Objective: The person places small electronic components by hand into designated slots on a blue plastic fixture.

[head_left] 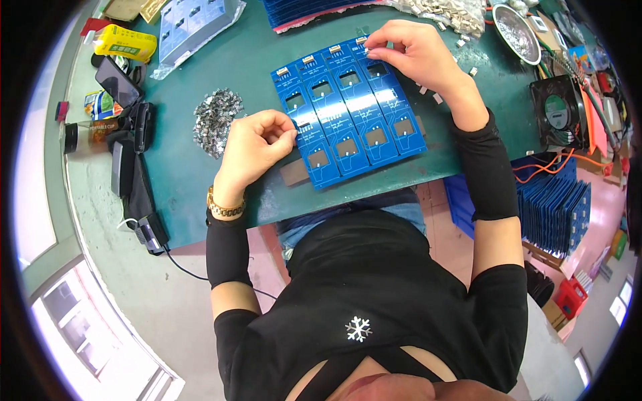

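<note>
A blue circuit board panel [364, 117], divided into several strips with rectangular cutouts, lies in front of me on the green table. Small white connectors [335, 49] sit along its far edge. My right hand [414, 53] reaches over the far right corner, thumb and forefinger closed on the white connector [362, 41] there. At the panel's left edge, my left hand [257, 144] is closed, thumb and forefinger pinched together against the board; anything between those fingertips is hidden. Left of the panel, near this hand, lies a pile of small silvery metal parts [217, 120].
Loose white connectors [438, 98] lie right of the panel, with a bag of more [445, 13] behind. A metal bowl [516, 33] and black fan [560, 112] stand at right. Blue foam tray [197, 27], yellow bottle [126, 43] and phone [119, 81] occupy the left.
</note>
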A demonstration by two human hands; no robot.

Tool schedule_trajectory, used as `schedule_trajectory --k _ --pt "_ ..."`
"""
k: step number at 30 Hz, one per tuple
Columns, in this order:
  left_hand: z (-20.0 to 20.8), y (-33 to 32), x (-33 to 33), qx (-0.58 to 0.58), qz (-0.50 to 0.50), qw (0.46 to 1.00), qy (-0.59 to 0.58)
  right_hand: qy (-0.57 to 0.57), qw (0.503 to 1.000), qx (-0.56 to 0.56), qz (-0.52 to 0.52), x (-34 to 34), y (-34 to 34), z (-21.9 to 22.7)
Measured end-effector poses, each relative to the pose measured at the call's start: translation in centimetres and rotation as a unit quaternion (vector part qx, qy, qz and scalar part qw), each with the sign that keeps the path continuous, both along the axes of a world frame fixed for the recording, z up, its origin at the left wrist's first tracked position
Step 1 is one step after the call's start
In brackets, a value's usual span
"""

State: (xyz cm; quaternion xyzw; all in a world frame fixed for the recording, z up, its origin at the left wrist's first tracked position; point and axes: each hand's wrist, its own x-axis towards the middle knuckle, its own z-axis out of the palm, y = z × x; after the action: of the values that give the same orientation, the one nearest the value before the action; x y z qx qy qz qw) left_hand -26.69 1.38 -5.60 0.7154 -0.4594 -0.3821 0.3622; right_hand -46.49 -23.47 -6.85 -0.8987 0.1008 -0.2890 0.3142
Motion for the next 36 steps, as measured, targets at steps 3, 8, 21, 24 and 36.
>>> schedule_trajectory --k 3,8,21,24,36 --pt "0.1 0.0 -0.1 0.0 0.01 1.0 -0.005 0.014 1.0 0.016 -0.005 0.0 0.7 0.7" --pt "0.2 0.0 -0.3 -0.001 0.009 1.0 -0.025 -0.005 0.996 0.056 0.067 0.7 2.6 0.6" --pt "1.0 0.3 -1.5 -0.037 -0.02 0.987 -0.154 -0.007 0.985 0.114 0.129 1.3 5.6 0.8" --pt "1.0 0.6 -1.9 -0.093 -0.038 0.968 -0.229 0.037 0.979 0.146 0.135 1.4 6.5 1.3" --pt "0.1 1.8 2.8 -0.119 0.152 0.905 -0.379 0.091 0.986 0.07 0.118 2.3 7.1 0.5"
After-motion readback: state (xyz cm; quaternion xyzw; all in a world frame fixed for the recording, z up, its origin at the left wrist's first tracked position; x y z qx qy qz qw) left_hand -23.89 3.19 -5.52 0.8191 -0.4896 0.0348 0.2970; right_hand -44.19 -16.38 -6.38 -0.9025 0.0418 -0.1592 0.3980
